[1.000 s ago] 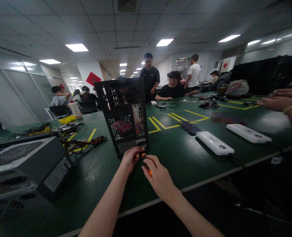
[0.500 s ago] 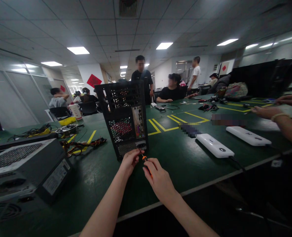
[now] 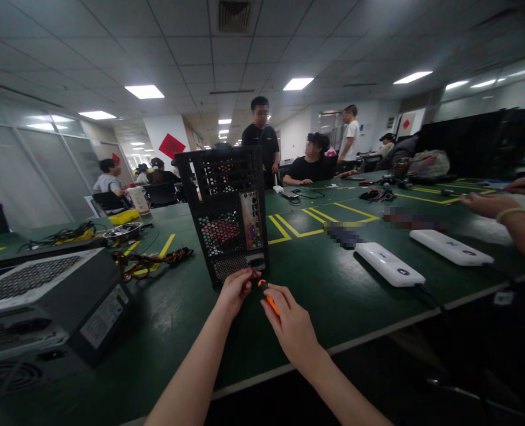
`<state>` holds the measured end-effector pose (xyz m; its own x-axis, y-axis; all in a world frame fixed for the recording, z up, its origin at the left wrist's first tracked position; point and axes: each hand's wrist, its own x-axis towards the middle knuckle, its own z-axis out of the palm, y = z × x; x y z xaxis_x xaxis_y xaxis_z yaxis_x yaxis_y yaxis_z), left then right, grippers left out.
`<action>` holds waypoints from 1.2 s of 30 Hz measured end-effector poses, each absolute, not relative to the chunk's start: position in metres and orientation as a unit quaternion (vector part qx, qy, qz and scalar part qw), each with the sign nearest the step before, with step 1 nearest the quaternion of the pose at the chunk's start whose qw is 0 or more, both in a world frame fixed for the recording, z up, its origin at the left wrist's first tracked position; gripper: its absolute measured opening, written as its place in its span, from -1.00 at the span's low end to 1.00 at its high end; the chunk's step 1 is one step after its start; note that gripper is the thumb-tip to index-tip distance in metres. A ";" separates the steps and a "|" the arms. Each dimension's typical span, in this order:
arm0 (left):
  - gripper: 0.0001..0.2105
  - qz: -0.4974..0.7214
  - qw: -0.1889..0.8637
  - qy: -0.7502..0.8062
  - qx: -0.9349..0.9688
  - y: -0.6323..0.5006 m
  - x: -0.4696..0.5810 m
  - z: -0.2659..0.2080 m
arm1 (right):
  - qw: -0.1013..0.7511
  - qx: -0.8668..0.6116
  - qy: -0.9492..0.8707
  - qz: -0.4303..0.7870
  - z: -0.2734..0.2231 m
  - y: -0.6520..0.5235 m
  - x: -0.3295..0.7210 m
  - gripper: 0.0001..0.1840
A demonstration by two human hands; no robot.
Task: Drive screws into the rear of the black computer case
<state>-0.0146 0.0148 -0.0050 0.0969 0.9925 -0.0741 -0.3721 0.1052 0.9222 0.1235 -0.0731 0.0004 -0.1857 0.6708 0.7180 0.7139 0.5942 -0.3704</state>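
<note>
A black computer case (image 3: 209,248) stands upright on the green table, its back panel with ports and a power socket facing me. My right hand (image 3: 291,319) grips an orange and black screwdriver (image 3: 271,303), its thin shaft angled up to the left toward the lower right of the case. My left hand (image 3: 236,291) is at the bottom of the back panel, with thumb and forefinger pinched beside the screwdriver's tip. What those fingers hold, if anything, is too small to make out.
A grey power supply (image 3: 49,302) lies at the left, with bundled cables (image 3: 156,262) behind it and a metal bowl (image 3: 123,232) farther back. Two white power banks (image 3: 389,264) lie right. A co-worker's hands (image 3: 488,204) are at the far right.
The view has shifted slightly. My right hand and the screwdriver have moved a little to the right and down relative to my left hand, which stays at the case.
</note>
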 end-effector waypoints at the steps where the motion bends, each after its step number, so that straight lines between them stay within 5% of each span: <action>1: -0.83 0.544 0.628 0.394 0.394 0.015 -0.015 -0.005 | 0.452 -0.453 -0.768 -0.020 0.001 -0.073 0.124 -0.78; 25: -0.81 0.550 0.632 0.390 0.381 0.016 -0.015 -0.007 | 0.448 -0.433 -0.782 0.009 0.004 -0.074 0.119 -0.68; 36: -0.80 0.546 0.623 0.397 0.394 0.016 -0.015 -0.006 | 0.450 -0.455 -0.768 0.017 0.003 -0.074 0.123 -0.79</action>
<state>-0.0145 0.0162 -0.0065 0.0870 0.9941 -0.0653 -0.3686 0.0930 0.9249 0.1231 -0.0740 0.0034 -0.1808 0.7144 0.6760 0.6844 0.5849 -0.4352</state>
